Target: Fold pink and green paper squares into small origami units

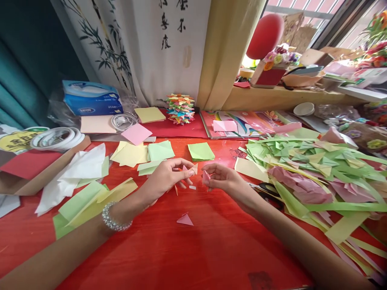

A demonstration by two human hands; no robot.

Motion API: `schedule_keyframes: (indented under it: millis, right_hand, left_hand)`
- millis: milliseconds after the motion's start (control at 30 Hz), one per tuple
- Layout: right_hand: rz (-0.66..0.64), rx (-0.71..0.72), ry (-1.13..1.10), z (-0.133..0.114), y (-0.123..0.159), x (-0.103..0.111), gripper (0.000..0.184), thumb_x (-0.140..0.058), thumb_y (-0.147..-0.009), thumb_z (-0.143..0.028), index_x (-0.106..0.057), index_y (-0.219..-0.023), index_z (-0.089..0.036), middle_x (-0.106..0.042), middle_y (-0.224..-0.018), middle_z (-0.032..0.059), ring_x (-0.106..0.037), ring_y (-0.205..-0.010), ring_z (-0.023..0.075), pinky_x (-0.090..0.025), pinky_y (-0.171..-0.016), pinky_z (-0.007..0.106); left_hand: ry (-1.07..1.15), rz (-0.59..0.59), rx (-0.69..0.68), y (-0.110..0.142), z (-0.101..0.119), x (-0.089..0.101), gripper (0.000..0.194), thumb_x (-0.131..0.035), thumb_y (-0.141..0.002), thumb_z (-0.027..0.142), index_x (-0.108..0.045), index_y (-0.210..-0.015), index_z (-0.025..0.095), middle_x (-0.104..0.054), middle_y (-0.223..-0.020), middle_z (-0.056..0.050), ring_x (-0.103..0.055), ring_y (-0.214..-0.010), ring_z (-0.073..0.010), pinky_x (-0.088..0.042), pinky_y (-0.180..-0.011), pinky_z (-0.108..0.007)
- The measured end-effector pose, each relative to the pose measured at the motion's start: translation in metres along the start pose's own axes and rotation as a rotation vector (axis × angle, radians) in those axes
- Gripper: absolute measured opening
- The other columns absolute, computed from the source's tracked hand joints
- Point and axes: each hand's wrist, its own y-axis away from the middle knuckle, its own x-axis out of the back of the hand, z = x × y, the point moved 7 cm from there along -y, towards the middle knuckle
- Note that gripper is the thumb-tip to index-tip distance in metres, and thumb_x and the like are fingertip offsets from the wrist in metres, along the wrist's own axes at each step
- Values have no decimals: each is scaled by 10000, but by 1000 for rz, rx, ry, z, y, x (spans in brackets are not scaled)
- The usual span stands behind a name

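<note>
My left hand [172, 177], with a beaded bracelet [116, 217] at the wrist, pinches small folded paper pieces [194, 169], pale orange and pink. Facing it, a short gap away, my right hand [222, 177] has its fingers closed on a folded pink paper piece [206, 177]. Below the left fingers an orange paper piece [176, 190] shows in part. Between the hands, a tiny white scrap [192, 187] lies on the table. Nearer me rests a folded pink paper triangle [185, 219].
Green paper squares [201, 151] and yellow squares [130, 153] lie beyond my hands. A colourful folded-paper stack [180, 109] stands behind. At right are black-handled scissors [269, 192] and a heap of green folded pieces [290, 157]. A tape-filled cardboard box [45, 173] sits left on the red table [169, 257].
</note>
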Motion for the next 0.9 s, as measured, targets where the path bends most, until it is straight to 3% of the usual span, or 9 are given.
schedule_keyframes:
  millis: [67,233,433,600,767,900]
  right_hand:
    - [31,-23,-112,-4,4,2,277,-697,-700,-236,-568,-941,-191,-558,-916,10,-567,-757,103,-482,-707,247]
    - [8,-15,-295,-14,13,1,213,-633,-788,-266,-586,-981,-190,-629,-964,34,-601,-884,117,-441,-870,271]
    - [67,-70,-291,-9,15,3,203,-636,-764,-198,-598,-963,-189,-670,-885,30,-631,-817,110,-476,-808,253]
    - [69,-130,-257,-1,14,1,154,-643,-756,-235,-642,-899,-178,-654,-797,22,-612,-690,107,-502,-608,224]
    - [70,-111,-354,-1,11,4,184,-563,-830,-302,-686,-875,-172,-656,-981,44,-591,-931,129,-456,-917,265]
    - [71,-84,-410,-1,9,8,232,-469,-883,-247,-670,-792,-175,-660,-979,46,-559,-1081,164,-389,-1027,317]
  left_hand:
    - [-3,8,2,3,0,-2,169,-615,-775,328,-605,-843,173,-627,-721,-28,-592,-614,-125,-442,-506,-217]
    - [92,1,-37,14,0,-9,172,-648,-765,337,-608,-836,185,-614,-804,-1,-574,-730,-111,-449,-631,-210]
    - [162,-16,-11,18,-4,-14,161,-642,-784,310,-586,-858,178,-628,-829,-10,-580,-739,-116,-462,-640,-214]
    - [189,5,9,17,-7,-13,174,-586,-830,288,-525,-964,195,-633,-815,-2,-606,-631,-110,-483,-608,-237]
    - [184,24,5,17,-8,-11,204,-582,-830,295,-509,-984,183,-626,-820,-15,-602,-606,-113,-490,-583,-244]
    - [181,18,6,16,-9,-12,193,-582,-826,288,-516,-968,175,-635,-830,-24,-599,-600,-115,-489,-578,-250]
